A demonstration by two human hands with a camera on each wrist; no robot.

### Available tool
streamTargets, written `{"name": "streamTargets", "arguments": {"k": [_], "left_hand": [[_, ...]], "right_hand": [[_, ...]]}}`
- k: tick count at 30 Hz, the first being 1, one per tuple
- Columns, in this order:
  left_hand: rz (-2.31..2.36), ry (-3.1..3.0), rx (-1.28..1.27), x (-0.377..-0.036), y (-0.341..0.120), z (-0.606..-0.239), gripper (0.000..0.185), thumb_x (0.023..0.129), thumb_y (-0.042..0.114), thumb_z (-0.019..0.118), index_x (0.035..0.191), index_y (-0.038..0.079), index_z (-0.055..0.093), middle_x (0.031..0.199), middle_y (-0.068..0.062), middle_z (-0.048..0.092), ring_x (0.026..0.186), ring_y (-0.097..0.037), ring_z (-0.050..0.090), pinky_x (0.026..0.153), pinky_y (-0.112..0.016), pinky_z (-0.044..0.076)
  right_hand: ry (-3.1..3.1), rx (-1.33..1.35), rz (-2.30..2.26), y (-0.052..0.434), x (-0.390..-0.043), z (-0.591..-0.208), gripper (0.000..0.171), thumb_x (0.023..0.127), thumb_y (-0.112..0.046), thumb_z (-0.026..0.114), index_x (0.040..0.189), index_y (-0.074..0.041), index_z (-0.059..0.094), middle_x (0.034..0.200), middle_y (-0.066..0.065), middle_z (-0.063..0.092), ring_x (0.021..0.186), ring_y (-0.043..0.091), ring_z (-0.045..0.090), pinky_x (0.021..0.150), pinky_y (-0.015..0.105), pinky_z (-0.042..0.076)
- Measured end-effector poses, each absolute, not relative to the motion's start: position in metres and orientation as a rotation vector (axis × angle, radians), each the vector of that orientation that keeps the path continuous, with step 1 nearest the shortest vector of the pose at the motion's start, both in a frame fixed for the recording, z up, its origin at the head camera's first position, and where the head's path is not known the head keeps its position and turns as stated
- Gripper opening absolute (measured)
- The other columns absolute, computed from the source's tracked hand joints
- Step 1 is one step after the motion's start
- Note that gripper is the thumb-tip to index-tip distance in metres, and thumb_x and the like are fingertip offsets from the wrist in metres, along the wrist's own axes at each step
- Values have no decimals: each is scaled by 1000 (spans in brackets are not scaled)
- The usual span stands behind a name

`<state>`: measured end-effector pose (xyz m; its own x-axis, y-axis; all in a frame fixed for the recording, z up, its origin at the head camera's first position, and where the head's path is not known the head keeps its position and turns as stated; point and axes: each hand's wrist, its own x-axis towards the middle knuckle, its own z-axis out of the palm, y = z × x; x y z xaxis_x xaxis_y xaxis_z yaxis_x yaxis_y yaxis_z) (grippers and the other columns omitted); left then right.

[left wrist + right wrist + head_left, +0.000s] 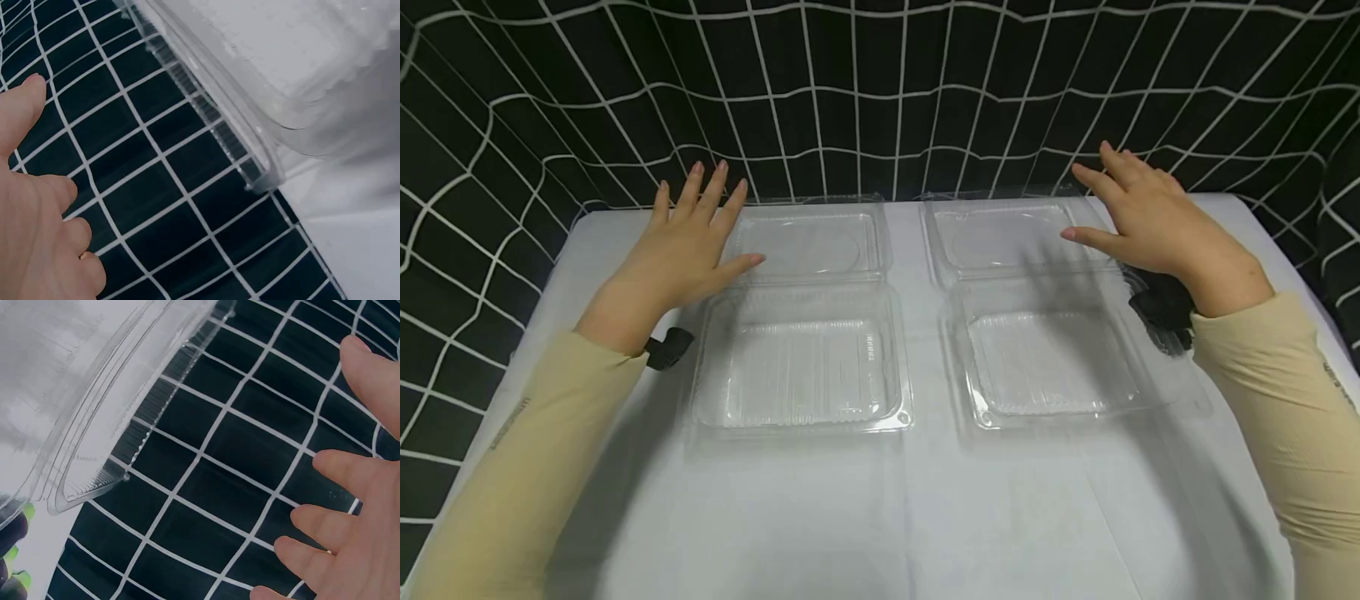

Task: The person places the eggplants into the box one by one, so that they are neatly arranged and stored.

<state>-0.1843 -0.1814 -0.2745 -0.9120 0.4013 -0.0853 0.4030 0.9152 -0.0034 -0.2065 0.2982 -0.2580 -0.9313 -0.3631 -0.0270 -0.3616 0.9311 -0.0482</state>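
Two clear plastic clamshell containers lie opened flat on the white table, lids toward the back. Over the left lid and beside its base, my left hand is spread palm down and holds nothing. My right hand hovers at the right edge of the other lid, fingers apart and nothing in them; its base lies nearer me. In both wrist views, the lid edges overhang the table's back edge. Dark purple eggplants with green ends show partly at the right wrist view's lower left.
Black cloth with a white grid rises behind and beside the white table. Black wrist cameras show beneath the left wrist and right wrist. Beige sleeves cover both forearms.
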Motion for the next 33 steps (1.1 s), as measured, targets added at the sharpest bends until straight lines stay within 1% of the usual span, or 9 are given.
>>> {"name": "streamTargets", "arguments": {"k": [3,7,12,17,21,24,26,30,33], "left_hand": [[-10,3007,635,-178,-185,-276,81,98,55,35,153,6,-1,156,-17,-16,141,-34,-19,109,-62,-9],[45,3020,668,-170,-190,-284,81,99,51,38,152,2,3,156,-22,-10,141,-37,-15,109,-64,-6],[129,3032,688,-156,-196,-294,78,100,47,41,150,-5,10,155,-26,-7,142,-36,-14,109,-63,-4],[178,3014,702,-131,-199,-303,79,99,46,42,149,-6,13,155,-26,1,143,-38,-6,111,-62,1],[246,3014,707,-109,-201,-313,76,100,43,43,149,-8,15,155,-28,8,143,-41,2,111,-61,5],[292,3030,693,-94,-203,-319,73,100,39,45,147,-10,19,152,-31,12,142,-43,6,112,-60,8],[315,3040,680,-86,-204,-323,72,100,37,46,146,-11,20,152,-32,14,141,-43,8,112,-59,9],[361,3076,684,-71,-207,-333,68,100,32,47,145,-13,24,150,-32,19,141,-43,13,112,-58,11],[407,3088,677,-63,-207,-342,66,100,30,47,144,-13,25,150,-32,21,141,-43,15,112,-58,12]], "right_hand": [[3067,-554,-81,301,-204,-256,80,96,-46,51,150,2,18,155,28,0,140,47,2,111,61,4],[3096,-501,-135,309,-197,-254,77,96,-41,54,149,2,20,155,27,2,141,46,5,111,61,8],[3108,-410,-270,327,-186,-253,74,95,-39,55,147,4,25,155,27,8,139,48,11,109,64,12],[3122,-254,-348,348,-170,-258,74,95,-41,53,147,4,26,154,28,12,138,49,13,107,66,13],[3166,-152,-400,367,-155,-266,70,96,-39,52,147,3,27,151,29,20,137,50,18,107,66,14],[3185,-78,-427,380,-145,-271,69,97,-41,50,146,2,30,148,32,26,134,51,21,107,66,15],[3185,-34,-438,388,-139,-275,70,97,-44,48,146,3,30,147,33,26,134,52,22,107,66,15],[3194,21,-439,402,-131,-283,68,98,-44,47,144,4,34,143,35,30,118,56,36,97,70,27],[3196,73,-444,412,-127,-290,65,98,-42,47,142,5,36,141,36,33,105,57,39,86,72,32]]}}
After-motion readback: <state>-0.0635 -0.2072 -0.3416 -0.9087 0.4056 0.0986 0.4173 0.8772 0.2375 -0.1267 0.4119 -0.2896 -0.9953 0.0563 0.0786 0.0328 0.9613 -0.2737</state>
